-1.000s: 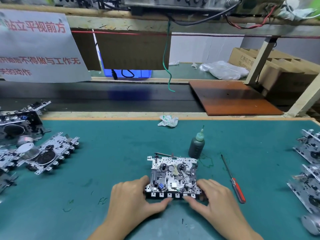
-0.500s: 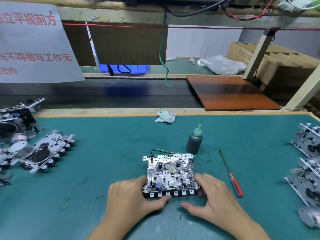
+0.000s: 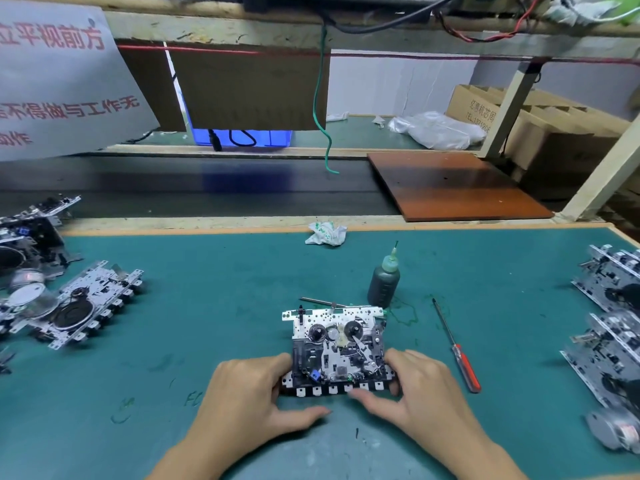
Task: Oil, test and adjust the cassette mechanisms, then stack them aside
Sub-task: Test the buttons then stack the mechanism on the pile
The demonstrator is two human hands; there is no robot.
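A metal cassette mechanism [image 3: 337, 344] lies flat on the green mat [image 3: 207, 271] at centre, its row of black keys facing me. My left hand [image 3: 249, 400] grips its left edge with curled fingers, the thumb lying on the mat below the keys. My right hand [image 3: 422, 393] wraps its right edge, and the thumb tip touches the key row near the middle. A dark oil bottle [image 3: 383, 284] with a pale nozzle stands just behind the mechanism. To the right lies a red-handled screwdriver [image 3: 457, 348].
Several mechanisms are piled at the left edge [image 3: 83, 303], and more lie along the right edge [image 3: 609, 344]. A crumpled tissue [image 3: 325, 233] sits at the mat's far edge. A thin metal rod [image 3: 315, 300] lies behind the mechanism. A brown board [image 3: 450, 185] rests beyond.
My left thumb has slid off the key row down onto the mat. My right thumb has come back up against the keys. The mechanism stays in place.
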